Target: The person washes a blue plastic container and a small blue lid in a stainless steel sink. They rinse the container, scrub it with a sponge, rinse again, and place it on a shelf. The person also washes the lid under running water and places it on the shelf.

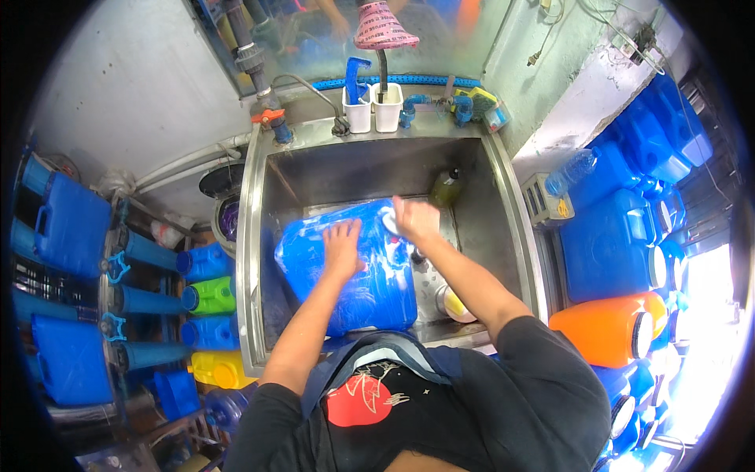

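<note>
Both hands press blue jerrycan (346, 267) inside steel sink (503, 197); walls near.

Small yellow warning label (563, 208) on grey box (right of sink), triangular mark, black on yellow

Black short-sleeved T-shirt, red and white chest print, dark blue apron straps, bare forearms

Blue jerrycan's cap (391, 223) (sink-side end) hidden under right hand (414, 220)
</note>
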A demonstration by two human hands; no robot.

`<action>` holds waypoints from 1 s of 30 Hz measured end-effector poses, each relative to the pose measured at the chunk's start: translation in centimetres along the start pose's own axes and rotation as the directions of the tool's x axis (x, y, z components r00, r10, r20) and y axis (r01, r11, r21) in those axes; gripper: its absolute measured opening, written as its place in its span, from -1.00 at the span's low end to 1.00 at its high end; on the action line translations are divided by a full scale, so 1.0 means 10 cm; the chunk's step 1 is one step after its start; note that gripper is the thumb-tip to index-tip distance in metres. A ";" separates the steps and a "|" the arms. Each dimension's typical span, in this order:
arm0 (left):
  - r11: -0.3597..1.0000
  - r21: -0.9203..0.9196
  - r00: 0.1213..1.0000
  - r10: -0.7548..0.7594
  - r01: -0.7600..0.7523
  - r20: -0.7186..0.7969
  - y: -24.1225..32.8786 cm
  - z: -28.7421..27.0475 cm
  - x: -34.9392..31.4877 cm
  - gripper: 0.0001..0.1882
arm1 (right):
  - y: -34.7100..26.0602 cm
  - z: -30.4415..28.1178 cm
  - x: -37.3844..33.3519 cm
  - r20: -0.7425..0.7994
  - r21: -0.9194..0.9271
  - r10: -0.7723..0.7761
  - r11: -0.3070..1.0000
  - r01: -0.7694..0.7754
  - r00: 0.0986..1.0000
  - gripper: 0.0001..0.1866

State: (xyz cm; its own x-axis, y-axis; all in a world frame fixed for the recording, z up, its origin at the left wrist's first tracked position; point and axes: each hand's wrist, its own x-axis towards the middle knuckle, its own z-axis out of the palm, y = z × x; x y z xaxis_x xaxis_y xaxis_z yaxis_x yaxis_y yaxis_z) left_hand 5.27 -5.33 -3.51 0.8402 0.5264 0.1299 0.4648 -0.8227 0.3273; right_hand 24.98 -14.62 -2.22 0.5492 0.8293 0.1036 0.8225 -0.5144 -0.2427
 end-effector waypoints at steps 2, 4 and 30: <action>1.000 -0.016 1.000 0.016 -0.016 -0.022 0.00 -0.04 -0.06 0.18 | -0.07 -0.13 0.17 0.032 0.157 0.245 0.956 -0.247 0.969 -0.40; 1.000 -0.014 0.999 0.018 -0.019 -0.035 0.00 -0.06 -0.09 0.17 | -0.14 -0.22 0.13 0.066 0.199 0.270 0.940 -0.278 0.961 -0.33; 1.000 -0.017 1.000 -0.012 0.013 0.001 0.04 -0.08 -0.10 0.15 | -0.35 0.04 -0.15 -0.101 0.059 0.040 0.998 -0.034 0.994 -0.46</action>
State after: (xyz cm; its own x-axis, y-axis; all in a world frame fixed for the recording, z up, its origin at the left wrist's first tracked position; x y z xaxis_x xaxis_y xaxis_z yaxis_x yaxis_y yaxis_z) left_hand 4.41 -5.99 -2.73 0.8345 0.5366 0.1252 0.4705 -0.8123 0.3447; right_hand 21.25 -14.02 -1.90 0.5935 0.7818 0.1910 0.7934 -0.5284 -0.3023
